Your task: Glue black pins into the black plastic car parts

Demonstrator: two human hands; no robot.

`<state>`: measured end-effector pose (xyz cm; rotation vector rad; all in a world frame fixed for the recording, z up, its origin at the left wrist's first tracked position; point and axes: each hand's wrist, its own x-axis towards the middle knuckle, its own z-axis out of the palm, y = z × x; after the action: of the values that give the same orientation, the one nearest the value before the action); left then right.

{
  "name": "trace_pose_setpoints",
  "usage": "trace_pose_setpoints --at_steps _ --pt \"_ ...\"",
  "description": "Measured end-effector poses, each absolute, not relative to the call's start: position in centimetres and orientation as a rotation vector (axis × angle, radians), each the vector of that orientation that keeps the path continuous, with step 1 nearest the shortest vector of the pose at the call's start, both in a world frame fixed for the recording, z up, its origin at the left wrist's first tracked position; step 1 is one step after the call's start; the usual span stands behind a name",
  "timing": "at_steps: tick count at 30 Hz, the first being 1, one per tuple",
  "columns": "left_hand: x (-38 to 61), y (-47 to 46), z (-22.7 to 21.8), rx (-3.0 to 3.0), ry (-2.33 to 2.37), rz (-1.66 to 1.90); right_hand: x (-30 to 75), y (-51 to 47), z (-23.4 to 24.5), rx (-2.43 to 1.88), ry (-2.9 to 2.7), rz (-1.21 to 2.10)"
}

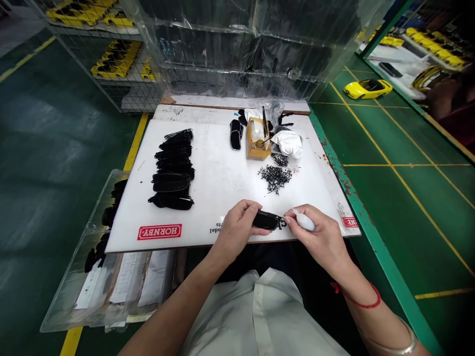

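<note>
My left hand (237,222) is closed round one end of a flat, black, elongated plastic part (266,220) above the table's front edge. My right hand (321,235) holds a small white squeeze bottle (304,220) against its palm. The right thumb and forefinger come together at the other end of the black part; whether they pinch something small there is hard to see. Just beyond lies a loose pile of small black pins (275,179). A column of similar black parts (171,183) lies on the left of the table, and another black part (235,134) lies farther back.
The white tabletop (211,188) carries a yellow wooden box (258,148) with a bottle and thin tools, beside a white cloth (289,143) and plastic bags. Clear plastic trays (89,291) stand below left. A wrapped rack (237,49) rises behind. A yellow model car (368,89) sits right.
</note>
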<state>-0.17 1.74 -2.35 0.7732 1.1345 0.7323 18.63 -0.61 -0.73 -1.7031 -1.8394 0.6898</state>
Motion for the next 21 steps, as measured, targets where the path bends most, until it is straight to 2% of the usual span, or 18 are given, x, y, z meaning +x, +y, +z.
trace_pose_setpoints --at_steps 6,12,17,21 --pt "0.1 1.4 -2.2 0.805 1.136 0.766 18.9 -1.1 -1.4 -1.534 -2.060 0.456" --pt "0.3 1.2 -2.1 0.877 1.166 0.766 19.0 -1.3 -1.8 -1.482 -2.109 0.453" --pt "0.5 0.9 -2.0 0.915 1.165 0.810 18.0 -1.1 -1.9 -1.647 -1.915 0.547" --pt "0.6 0.7 -2.2 0.888 1.154 0.844 17.4 -0.5 -1.6 -1.804 -1.634 0.853"
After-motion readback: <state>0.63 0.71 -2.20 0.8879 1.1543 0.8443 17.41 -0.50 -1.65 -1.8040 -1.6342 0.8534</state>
